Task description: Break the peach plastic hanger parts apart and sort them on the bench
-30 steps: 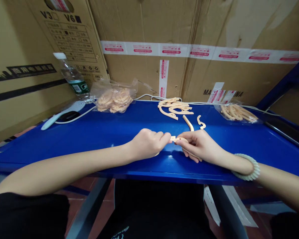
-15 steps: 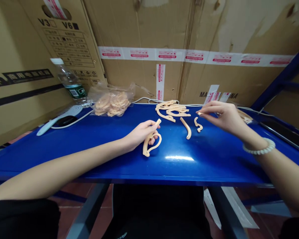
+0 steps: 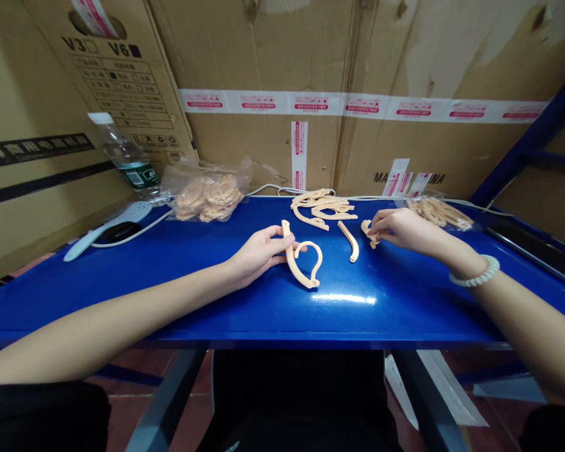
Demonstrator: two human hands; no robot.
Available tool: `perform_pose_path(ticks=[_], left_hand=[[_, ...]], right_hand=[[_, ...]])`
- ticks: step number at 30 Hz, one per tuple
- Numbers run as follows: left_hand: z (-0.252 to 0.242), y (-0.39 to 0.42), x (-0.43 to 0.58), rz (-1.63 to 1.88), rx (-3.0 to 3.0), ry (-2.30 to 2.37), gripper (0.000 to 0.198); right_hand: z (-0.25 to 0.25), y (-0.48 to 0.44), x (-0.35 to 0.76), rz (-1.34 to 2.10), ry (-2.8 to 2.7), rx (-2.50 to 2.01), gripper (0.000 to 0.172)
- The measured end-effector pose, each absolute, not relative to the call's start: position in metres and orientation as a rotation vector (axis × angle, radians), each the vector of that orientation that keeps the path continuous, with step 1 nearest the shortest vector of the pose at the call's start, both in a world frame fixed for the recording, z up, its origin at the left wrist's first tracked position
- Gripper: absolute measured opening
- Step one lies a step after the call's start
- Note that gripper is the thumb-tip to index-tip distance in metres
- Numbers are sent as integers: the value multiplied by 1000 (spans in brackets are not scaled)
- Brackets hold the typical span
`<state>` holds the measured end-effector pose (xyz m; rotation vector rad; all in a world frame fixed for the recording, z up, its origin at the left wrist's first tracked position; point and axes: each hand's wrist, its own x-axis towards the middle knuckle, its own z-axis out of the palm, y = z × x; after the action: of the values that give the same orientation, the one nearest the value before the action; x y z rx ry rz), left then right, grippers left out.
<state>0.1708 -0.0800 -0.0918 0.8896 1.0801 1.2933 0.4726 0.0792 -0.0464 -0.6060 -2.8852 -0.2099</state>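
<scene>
My left hand (image 3: 258,255) grips a beige curved hanger arm (image 3: 297,271) near its upper end. From the arm's lower end a thin hook (image 3: 319,258) curls up on the right, above the blue table. My right hand (image 3: 398,227) is down at the table with its fingers closed on a small curved beige hook piece (image 3: 366,227), partly hidden by the fingertips. Between the hands lies a loose curved hanger arm (image 3: 348,242). Behind it is a pile of similar beige hanger parts (image 3: 322,206).
A clear bag of beige parts (image 3: 209,196) and a water bottle (image 3: 130,160) stand at the back left, near a light-blue brush (image 3: 106,229) and a black mouse (image 3: 121,232). Another bag of parts (image 3: 440,212) and a phone (image 3: 537,254) lie right. Cardboard (image 3: 263,150) backs the table (image 3: 169,304).
My left hand has turned the hanger arm so its lower end and hook swing right. My right hand has come down to the small hook piece on the table.
</scene>
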Motion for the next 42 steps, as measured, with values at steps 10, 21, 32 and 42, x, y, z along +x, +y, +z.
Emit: perform_pose_path(ticks=[10, 21, 32, 42], left_hand=[[-100, -78, 169, 1346, 1008, 992, 32], [-103, -83, 171, 1327, 1191, 938, 49], [-107, -85, 166, 1935, 1895, 1197, 40], [-116, -101, 179, 1190, 2933, 1049, 16]], right_hand=[[-55, 20, 438, -306, -2571, -282, 30], [-73, -29, 417, -599, -2682, 109, 20], [-70, -28, 419, -360, -2637, 5, 23], [-77, -36, 414, -134, -2678, -43, 31]])
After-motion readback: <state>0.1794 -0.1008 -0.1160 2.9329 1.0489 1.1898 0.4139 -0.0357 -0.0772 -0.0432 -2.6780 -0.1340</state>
